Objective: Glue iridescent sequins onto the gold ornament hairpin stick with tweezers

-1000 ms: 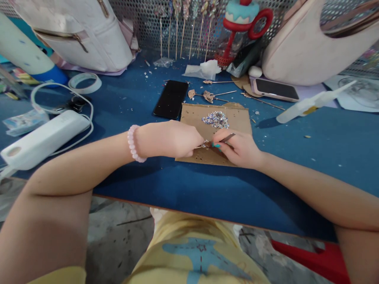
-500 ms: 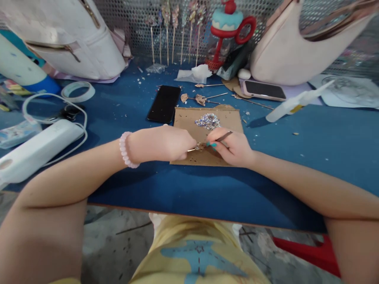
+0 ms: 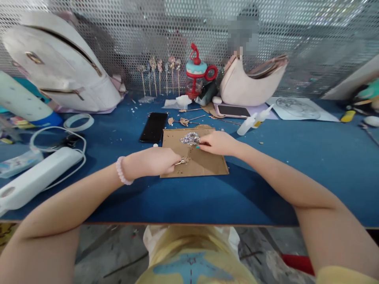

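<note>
On one blue tabletop (image 3: 192,201), holding one ornamented stick (image 3: 184,160) above one cardboard piece (image 3: 204,163), left fingers (image 3: 170,157) clamped on its shaft, right fingertips (image 3: 201,144) at one gem pile (image 3: 190,138), grip unclear.

Both arms reach forward, left hand (image 3: 151,161) closed, right hand's (image 3: 217,142) fingers bent.
</note>
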The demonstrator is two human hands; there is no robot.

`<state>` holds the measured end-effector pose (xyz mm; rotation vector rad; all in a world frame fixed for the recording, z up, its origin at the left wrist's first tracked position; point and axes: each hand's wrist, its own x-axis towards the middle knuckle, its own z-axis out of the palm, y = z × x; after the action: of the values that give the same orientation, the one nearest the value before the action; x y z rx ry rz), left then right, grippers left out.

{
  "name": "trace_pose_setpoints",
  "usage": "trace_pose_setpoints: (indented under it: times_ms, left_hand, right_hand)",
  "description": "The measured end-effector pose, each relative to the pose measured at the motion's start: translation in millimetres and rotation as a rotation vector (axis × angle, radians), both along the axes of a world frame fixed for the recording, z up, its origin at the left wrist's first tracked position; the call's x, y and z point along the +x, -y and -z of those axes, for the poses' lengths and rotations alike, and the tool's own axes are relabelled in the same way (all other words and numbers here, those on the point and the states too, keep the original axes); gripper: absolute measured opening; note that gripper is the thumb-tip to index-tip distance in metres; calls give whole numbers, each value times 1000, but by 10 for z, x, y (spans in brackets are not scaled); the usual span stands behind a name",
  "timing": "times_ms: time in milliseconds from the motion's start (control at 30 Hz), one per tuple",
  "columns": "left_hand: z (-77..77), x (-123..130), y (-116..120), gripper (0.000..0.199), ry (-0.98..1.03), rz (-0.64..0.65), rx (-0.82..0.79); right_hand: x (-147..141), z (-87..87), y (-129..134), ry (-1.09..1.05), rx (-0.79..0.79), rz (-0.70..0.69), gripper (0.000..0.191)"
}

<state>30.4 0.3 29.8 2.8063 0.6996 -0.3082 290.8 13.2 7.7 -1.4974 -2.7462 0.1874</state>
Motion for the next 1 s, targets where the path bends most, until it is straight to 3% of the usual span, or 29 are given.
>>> trace_pose_setpoints:
  times_ms: [100, 200, 300, 400, 467, 533, 600, 767, 933, 1000]
  left_hand:
    - [31, -34, 40, 18, 17, -55, 20]
    - [91, -98, 94, 18, 51, -103, 53]
    - [145, -166, 139, 19, 75, -99, 142]
    - [148, -194, 158, 20, 76, -88, 193]
    - [127, -187, 158, 20, 69, -90, 186]
    - [105, -170, 153, 20, 62, -98, 176]
    - [94, -158, 147, 19, 56, -102, 170]
    - [120, -164, 138, 19, 62, -99, 166]
    - [195, -185, 107, 18, 96, -89, 179]
    - [218, -188, 91, 18, 106, -95, 179]
  right_hand:
    - [4, -40, -8, 123, -28, -92, 30]
    - [45, -213, 1, 162, 77, -36, 34]
    - [305, -521, 5, 143, 231, 146, 35]
    - [834, -791, -20, 77, 307, 423, 34]
    - [1222, -875, -58, 51, 377, 543, 37]
    - [1515, -874, -113, 67, 346, 613, 45]
    - [1658, -815, -178, 100, 150, 660, 45]
    - [1604, -601, -329, 19, -188, 431, 41]
    - [1424, -523, -384, -195, -183, 394, 43]
    - [1236, -531, -343, -388, -140, 277, 43]
